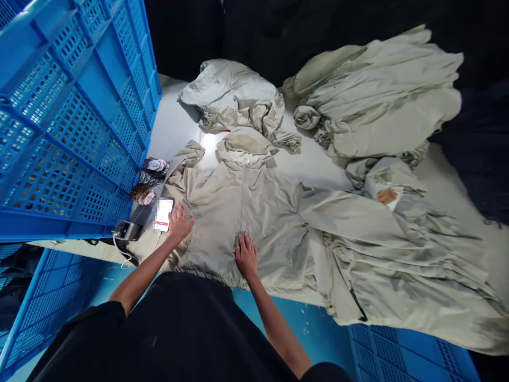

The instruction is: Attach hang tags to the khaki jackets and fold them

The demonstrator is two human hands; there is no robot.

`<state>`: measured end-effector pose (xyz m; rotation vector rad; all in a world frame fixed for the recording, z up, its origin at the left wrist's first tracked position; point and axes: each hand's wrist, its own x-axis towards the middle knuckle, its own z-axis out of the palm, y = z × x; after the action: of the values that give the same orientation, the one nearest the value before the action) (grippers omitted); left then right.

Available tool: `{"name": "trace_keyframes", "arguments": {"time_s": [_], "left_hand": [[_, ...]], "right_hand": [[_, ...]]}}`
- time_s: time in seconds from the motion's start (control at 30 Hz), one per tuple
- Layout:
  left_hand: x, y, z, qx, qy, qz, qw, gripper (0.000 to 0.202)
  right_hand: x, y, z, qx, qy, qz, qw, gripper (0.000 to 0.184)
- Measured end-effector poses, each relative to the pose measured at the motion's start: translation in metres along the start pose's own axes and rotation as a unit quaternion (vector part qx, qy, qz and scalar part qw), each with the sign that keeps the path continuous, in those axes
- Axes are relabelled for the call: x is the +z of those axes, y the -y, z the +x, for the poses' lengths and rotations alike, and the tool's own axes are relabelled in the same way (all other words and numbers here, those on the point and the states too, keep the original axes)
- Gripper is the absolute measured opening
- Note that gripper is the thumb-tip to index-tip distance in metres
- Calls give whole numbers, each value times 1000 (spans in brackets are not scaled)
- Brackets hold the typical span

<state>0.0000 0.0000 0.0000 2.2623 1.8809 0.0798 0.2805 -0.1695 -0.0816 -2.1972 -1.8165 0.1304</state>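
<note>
A pale khaki hooded jacket [238,223] lies spread on the tabletop [175,127] beside a blue perforated crate [71,138]. Both hands rest open on its front, grasping nothing: the right hand [245,255] lies flat near the hem, and the left hand [180,224], fingers spread, sits just beside a smartphone [163,214].

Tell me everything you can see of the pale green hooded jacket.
The pale green hooded jacket lies spread front-up on a white surface, hood bunched at the far end, gathered hem nearest the person. Its smooth, synthetic-looking fabric is creased, with a central front closure. One sleeve folds back beside the hood. The right hand presses its front; the left hand lies over its edge.
</note>
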Motion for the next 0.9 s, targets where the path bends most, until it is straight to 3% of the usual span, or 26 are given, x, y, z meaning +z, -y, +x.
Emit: {"name": "trace_keyframes", "arguments": {"time_s": [0.23, 0.53, 0.7, 0.9], "left_hand": [[3, -4, -5, 25, -1, 4, 1000, 66], [21, -33, -1, 145, 11, -38, 989, 60], [34, -54, 6, 158, 21, -59, 985, 59], [44, -54, 9, 161, 41, -39, 985, 57]], "right_hand": [[-1, 3, 0, 6, -3, -5, 1000, 52], [-4, 3, 0, 14, 9, -19, 1000, 50], [-6, 2, -1, 9, 13, -15, 1000, 51], [-5, 1, -2, 10, 21, -10, 1000, 52]]}}
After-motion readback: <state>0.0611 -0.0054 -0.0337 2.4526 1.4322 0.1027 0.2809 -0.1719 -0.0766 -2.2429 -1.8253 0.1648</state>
